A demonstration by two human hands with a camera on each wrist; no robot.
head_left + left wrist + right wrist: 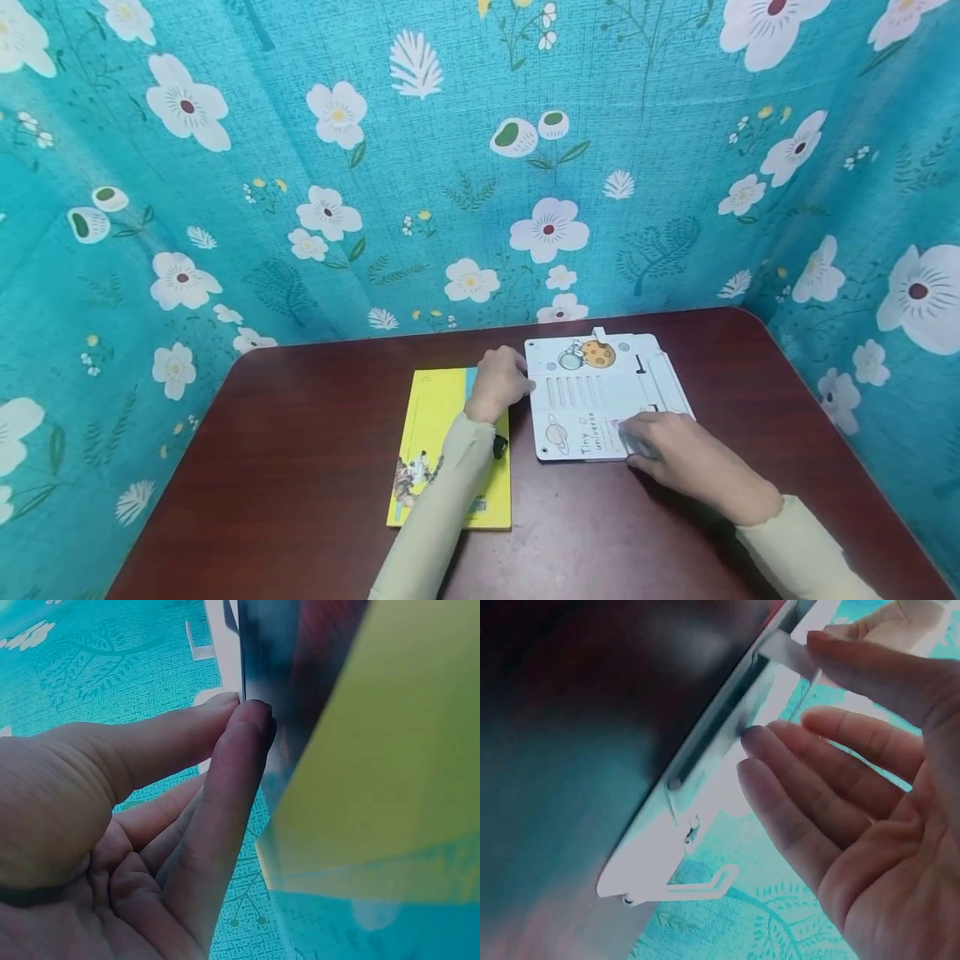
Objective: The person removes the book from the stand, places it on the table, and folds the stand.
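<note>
A white book stand point(577, 392) with cartoon planets and the words "Tiny universe" lies on the table, to the right of a yellow book point(431, 425). My left hand point(501, 379) pinches the stand's left edge between thumb and index finger, as the left wrist view shows up close. At its near right corner, my right hand point(675, 454) holds a pale, see-through flap point(789, 654) between thumb and fingers. The right thumb lies against the flap's edge, and the other fingers reach out nearly straight beside the stand. My left forearm covers part of the yellow book.
The dark red-brown table point(300, 450) has rounded far corners. Close behind it and at both sides hangs a turquoise flowered curtain point(450, 167). A small white hook point(705, 889) sticks out from the stand's edge.
</note>
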